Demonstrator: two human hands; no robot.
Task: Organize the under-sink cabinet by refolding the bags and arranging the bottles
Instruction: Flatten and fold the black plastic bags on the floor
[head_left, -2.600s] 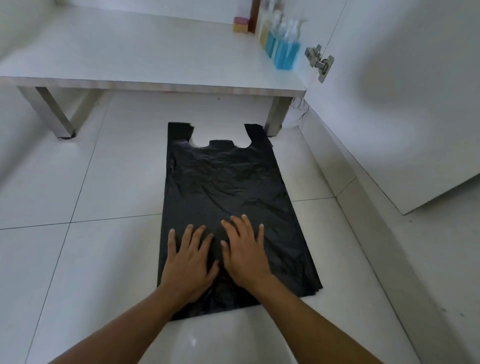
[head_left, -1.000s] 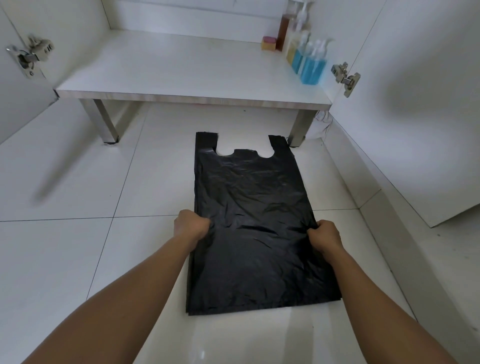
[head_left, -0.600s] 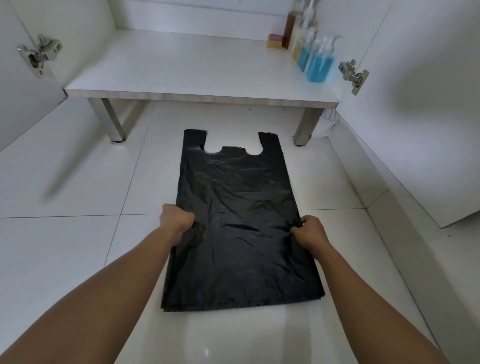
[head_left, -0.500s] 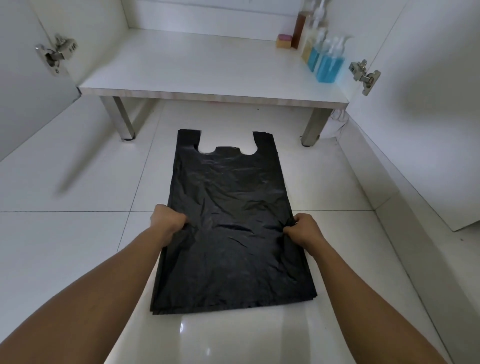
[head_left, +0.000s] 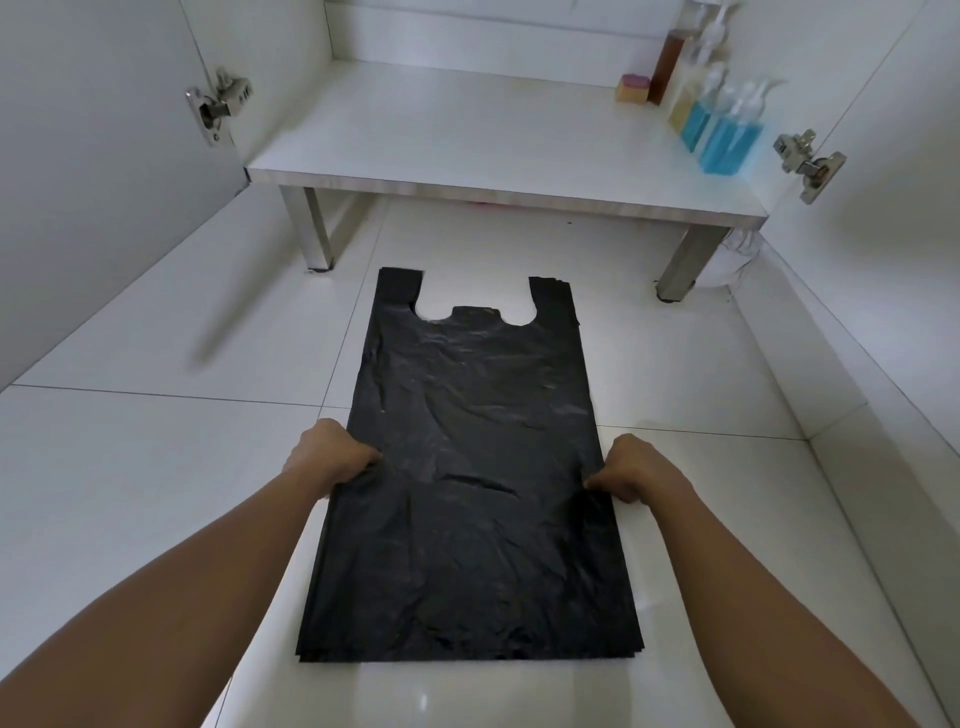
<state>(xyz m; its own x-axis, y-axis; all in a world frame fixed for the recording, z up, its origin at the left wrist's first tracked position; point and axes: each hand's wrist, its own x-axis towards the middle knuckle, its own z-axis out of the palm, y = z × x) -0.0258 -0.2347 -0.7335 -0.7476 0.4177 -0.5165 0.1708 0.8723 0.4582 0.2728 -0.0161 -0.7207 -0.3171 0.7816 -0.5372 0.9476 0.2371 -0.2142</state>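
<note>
A stack of black plastic bags (head_left: 478, 467) lies flat on the white tiled floor, handles pointing toward the cabinet. My left hand (head_left: 330, 454) pinches the stack's left edge at mid-length. My right hand (head_left: 631, 467) pinches the right edge at about the same height. Several bottles stand in a row at the cabinet's back right: blue-liquid pump bottles (head_left: 727, 137), a yellowish one (head_left: 685, 106) and a brown one (head_left: 667, 62). A small pink and yellow sponge (head_left: 634, 88) sits beside them.
The white cabinet floor (head_left: 467, 130) is raised on metal legs (head_left: 685, 260). Open cabinet doors stand at left (head_left: 93, 182) and right (head_left: 883, 156), with hinges (head_left: 805, 161). A white crumpled thing (head_left: 737, 254) lies under the cabinet's right corner.
My hands went from pressing flat on the bags' lower middle to gripping the two side edges. In the last second the hands have held there while the view shifted.
</note>
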